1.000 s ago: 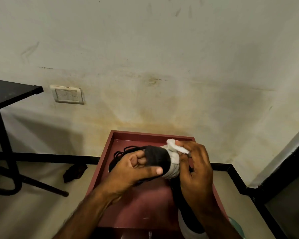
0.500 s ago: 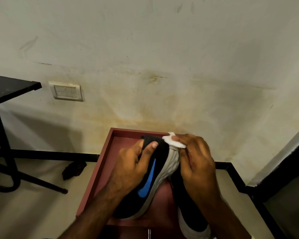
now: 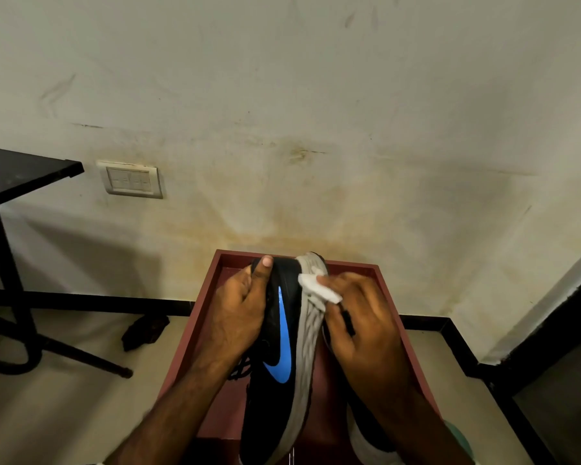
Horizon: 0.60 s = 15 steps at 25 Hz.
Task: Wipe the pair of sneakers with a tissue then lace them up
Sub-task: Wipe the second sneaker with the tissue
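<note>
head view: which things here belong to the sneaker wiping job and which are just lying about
Job: sneaker gripped by the left hand; tissue pinched in the right hand, against the sole; second sneaker under the right arm; black laces.
Lying about: black table; wall switch; dark lump on the floor.

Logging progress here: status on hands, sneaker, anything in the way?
Left hand grips sneaker by its upper. Right hand pinches tissue against its grey sole. Second sneaker lies on red tray, no obstruction.
</note>
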Each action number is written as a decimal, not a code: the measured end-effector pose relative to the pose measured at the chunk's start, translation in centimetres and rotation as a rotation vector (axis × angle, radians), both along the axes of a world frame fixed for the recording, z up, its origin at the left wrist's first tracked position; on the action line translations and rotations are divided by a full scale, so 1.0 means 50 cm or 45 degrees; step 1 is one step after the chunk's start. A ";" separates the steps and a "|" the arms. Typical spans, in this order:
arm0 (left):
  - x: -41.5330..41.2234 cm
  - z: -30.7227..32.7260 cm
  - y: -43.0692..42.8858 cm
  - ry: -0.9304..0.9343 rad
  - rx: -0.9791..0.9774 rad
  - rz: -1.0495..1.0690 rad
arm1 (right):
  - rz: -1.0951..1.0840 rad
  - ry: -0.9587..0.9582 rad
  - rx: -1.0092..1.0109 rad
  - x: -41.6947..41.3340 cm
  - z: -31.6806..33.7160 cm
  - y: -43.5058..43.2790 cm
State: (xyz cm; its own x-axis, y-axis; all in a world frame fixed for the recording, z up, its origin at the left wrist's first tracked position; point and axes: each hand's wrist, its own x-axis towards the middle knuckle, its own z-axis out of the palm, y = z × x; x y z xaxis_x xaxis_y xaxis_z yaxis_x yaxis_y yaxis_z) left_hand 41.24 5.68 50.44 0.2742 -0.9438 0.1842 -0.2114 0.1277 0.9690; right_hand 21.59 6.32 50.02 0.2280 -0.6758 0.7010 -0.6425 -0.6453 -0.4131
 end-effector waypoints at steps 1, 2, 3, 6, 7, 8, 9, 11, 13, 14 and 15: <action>-0.003 -0.002 -0.001 0.001 -0.016 -0.023 | -0.020 -0.014 0.002 0.003 0.005 -0.003; -0.003 -0.004 -0.003 0.024 -0.019 -0.030 | 0.001 0.006 0.021 0.010 0.002 0.000; -0.001 -0.005 -0.006 0.075 -0.004 -0.023 | 0.065 0.051 0.072 0.018 -0.007 0.006; 0.009 -0.009 -0.010 0.292 0.105 0.039 | 0.328 0.167 0.241 0.023 -0.025 0.031; 0.011 -0.010 -0.012 0.336 0.149 0.044 | 0.327 0.142 0.231 0.024 -0.022 0.032; 0.011 -0.010 -0.012 0.353 0.172 0.014 | 0.278 0.079 0.201 0.025 -0.018 0.027; 0.006 -0.008 -0.010 0.354 0.174 -0.045 | 0.216 0.011 0.170 0.027 -0.012 0.019; -0.007 -0.009 -0.006 0.302 0.131 -0.154 | 0.152 0.004 0.136 0.040 -0.007 0.012; -0.014 -0.010 -0.007 0.270 0.110 -0.166 | 0.151 0.148 0.074 0.056 -0.024 0.020; -0.013 -0.011 -0.011 0.258 0.117 -0.136 | 0.174 0.222 0.046 0.059 -0.038 0.027; -0.010 -0.009 -0.014 0.260 0.136 -0.082 | 0.212 0.294 0.038 0.060 -0.052 0.035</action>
